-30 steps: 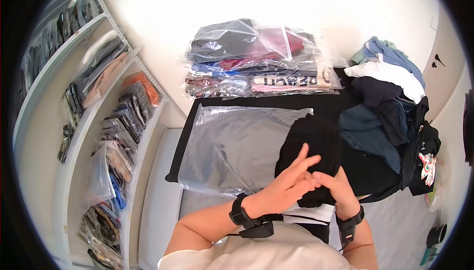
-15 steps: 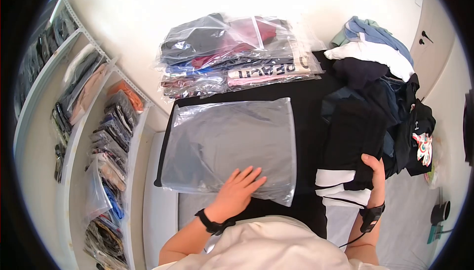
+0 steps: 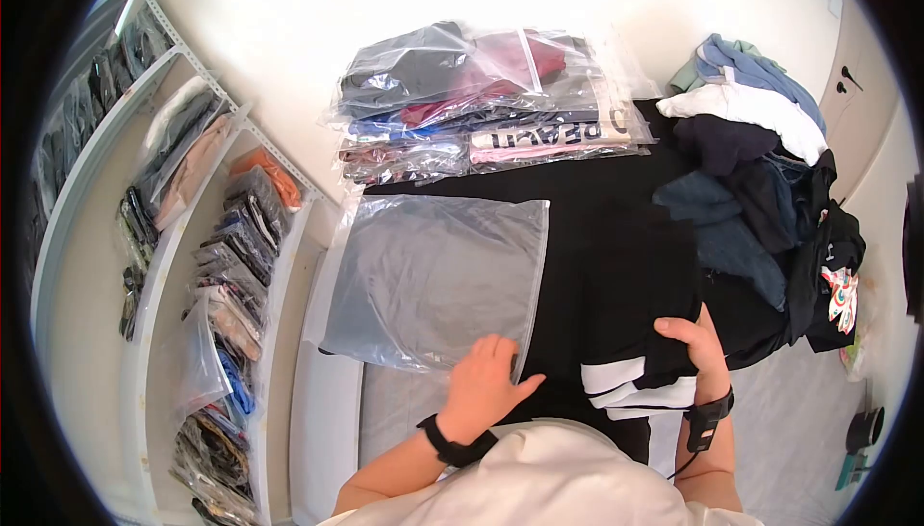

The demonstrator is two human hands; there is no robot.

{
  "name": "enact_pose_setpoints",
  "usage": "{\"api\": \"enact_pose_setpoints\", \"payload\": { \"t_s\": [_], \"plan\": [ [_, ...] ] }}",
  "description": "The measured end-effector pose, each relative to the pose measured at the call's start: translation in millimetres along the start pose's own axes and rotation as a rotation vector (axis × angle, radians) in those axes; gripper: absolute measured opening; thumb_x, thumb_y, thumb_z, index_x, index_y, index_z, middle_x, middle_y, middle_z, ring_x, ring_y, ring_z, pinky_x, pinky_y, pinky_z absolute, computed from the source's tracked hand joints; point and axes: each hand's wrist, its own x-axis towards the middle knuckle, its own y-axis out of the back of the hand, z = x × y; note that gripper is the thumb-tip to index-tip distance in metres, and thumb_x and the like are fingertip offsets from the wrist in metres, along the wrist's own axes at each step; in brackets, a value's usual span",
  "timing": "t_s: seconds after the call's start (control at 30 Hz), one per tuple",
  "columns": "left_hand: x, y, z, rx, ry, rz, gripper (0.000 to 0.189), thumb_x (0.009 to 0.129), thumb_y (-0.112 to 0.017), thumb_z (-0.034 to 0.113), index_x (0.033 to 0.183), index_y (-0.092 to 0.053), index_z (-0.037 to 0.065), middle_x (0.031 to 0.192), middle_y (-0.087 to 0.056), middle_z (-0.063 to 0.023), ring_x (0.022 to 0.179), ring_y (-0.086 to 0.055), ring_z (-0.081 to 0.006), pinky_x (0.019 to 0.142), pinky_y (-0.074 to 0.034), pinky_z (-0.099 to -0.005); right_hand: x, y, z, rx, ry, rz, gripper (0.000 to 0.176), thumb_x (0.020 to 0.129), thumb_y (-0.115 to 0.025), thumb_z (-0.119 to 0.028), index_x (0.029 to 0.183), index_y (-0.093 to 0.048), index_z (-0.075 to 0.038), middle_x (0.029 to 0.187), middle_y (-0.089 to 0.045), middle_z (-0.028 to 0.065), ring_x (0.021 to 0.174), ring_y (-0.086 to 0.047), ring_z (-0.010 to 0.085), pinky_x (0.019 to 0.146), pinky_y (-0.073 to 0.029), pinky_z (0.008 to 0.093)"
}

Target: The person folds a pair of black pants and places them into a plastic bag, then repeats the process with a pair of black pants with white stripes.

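Note:
A clear plastic zip bag (image 3: 433,276) with something grey inside or showing through lies flat on the black-topped table. My left hand (image 3: 484,382) rests on its lower right corner, fingers bent over the edge and thumb stretched away to the right. To the right, my right hand (image 3: 695,341) grips the side of a folded black garment (image 3: 640,285), thumb on top and the other fingers hidden beneath. White bands cross the garment's near end. It lies just right of the bag, with a strip of black tabletop between them.
Behind the bag is a stack of bagged clothes (image 3: 491,107). Loose clothes, among them a white piece (image 3: 751,107) and blue jeans (image 3: 727,228), are heaped at the right. Shelves (image 3: 159,285) of bagged garments line the left side.
The plastic bag has slid left under my left hand, whose fingers have bent and whose thumb has spread. My right hand has drawn the black garment left, uncovering more of the jeans.

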Motion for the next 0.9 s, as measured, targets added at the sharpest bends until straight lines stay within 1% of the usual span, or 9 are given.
{"api": "enact_pose_setpoints", "payload": {
  "t_s": [0.2,0.27,0.37,0.5,0.53,0.6,0.63,0.7,0.9],
  "plan": [
    [2.9,-17.5,-20.6,-0.099,0.079,-0.041,0.022,0.075,-0.078,0.016,0.085,-0.063,0.004,0.075,-0.058,-0.0084,0.073,-0.061,-0.0247,0.065,-0.049,-0.0330,-13.0,1.4,-10.4,-0.014,-0.010,-0.039,0.055,0.069,-0.074,-0.006,0.120,-0.058,0.006,0.107,-0.066,0.0080,0.096,-0.061,0.0163,0.089,-0.047,0.0282],
    [3.4,-10.4,-26.7,-0.505,0.359,-0.122,0.015,0.082,-0.075,0.014,0.083,-0.066,0.001,0.075,-0.064,-0.0035,0.068,-0.060,-0.0141,0.065,-0.048,-0.0263,-15.5,4.4,-11.6,-0.019,-0.011,-0.037,0.055,0.069,-0.074,-0.006,0.120,-0.058,0.006,0.107,-0.066,0.0080,0.096,-0.061,0.0163,0.089,-0.047,0.0282],
    [3.1,-10.4,-46.1,-0.829,0.521,-0.207,0.014,0.088,-0.070,0.012,0.082,-0.068,0.000,0.080,-0.068,-0.0018,0.070,-0.058,-0.0076,0.066,-0.046,-0.0228,-13.6,9.9,-10.4,-0.037,-0.022,-0.047,0.056,0.069,-0.074,-0.007,0.121,-0.058,0.006,0.108,-0.066,0.0079,0.097,-0.061,0.0161,0.089,-0.047,0.0283],
    [0.5,-10.6,-49.4,-1.104,0.531,-0.087,0.011,0.093,-0.062,0.007,0.100,-0.066,0.001,0.086,-0.068,-0.0018,0.074,-0.059,-0.0074,0.067,-0.047,-0.0238,-9.5,3.2,-9.4,-0.034,-0.030,-0.086,0.059,0.068,-0.075,-0.007,0.123,-0.056,0.006,0.110,-0.065,0.0078,0.099,-0.060,0.0163,0.091,-0.046,0.0286],
    [-0.6,-8.2,-48.3,-1.103,0.530,-0.082,0.011,0.093,-0.062,0.007,0.100,-0.066,0.001,0.086,-0.068,-0.0018,0.074,-0.059,-0.0074,0.067,-0.047,-0.0238,-8.5,-0.4,-11.0,-0.033,-0.028,-0.090,0.059,0.068,-0.075,-0.007,0.123,-0.056,0.006,0.110,-0.065,0.0078,0.099,-0.060,0.0163,0.091,-0.046,0.0286],
    [-4.0,0.3,-42.2,-0.513,0.222,0.071,0.020,0.092,-0.057,0.001,0.111,-0.062,0.000,0.091,-0.068,-0.0072,0.076,-0.062,-0.0144,0.068,-0.048,-0.0268,-7.0,-7.5,-17.2,-0.041,-0.041,-0.178,0.062,0.066,-0.076,-0.006,0.124,-0.056,0.005,0.111,-0.064,0.0076,0.101,-0.059,0.0165,0.093,-0.045,0.0285],
    [-4.4,4.4,-40.6,-0.511,0.224,0.077,0.020,0.092,-0.057,0.001,0.111,-0.062,0.000,0.091,-0.068,-0.0072,0.076,-0.062,-0.0144,0.068,-0.048,-0.0268,-5.7,-9.4,-19.1,-0.042,-0.040,-0.184,0.062,0.066,-0.076,-0.006,0.124,-0.056,0.005,0.111,-0.064,0.0076,0.101,-0.059,0.0165,0.093,-0.045,0.0285],
    [-4.7,14.6,-37.1,-0.169,0.002,0.120,0.031,0.085,-0.060,-0.003,0.117,-0.058,0.000,0.105,-0.063,-0.0140,0.078,-0.063,-0.0252,0.069,-0.051,-0.0321,-3.1,-13.7,-22.3,-0.057,-0.101,-0.309,0.061,0.066,-0.077,-0.004,0.123,-0.057,0.005,0.111,-0.064,0.0072,0.102,-0.059,0.0164,0.094,-0.044,0.0286],
    [-5.5,42.3,-14.1,-0.062,0.079,0.076,0.072,0.074,-0.069,-0.002,0.139,-0.038,-0.001,0.143,-0.039,-0.0192,0.085,-0.063,-0.0346,0.076,-0.052,-0.0383,13.1,-47.8,-38.1,-0.383,-0.207,-0.719,0.057,0.071,-0.078,-0.006,0.122,-0.058,0.005,0.108,-0.066,0.0065,0.098,-0.059,0.0150,0.090,-0.047,0.0289]
  ]
}}
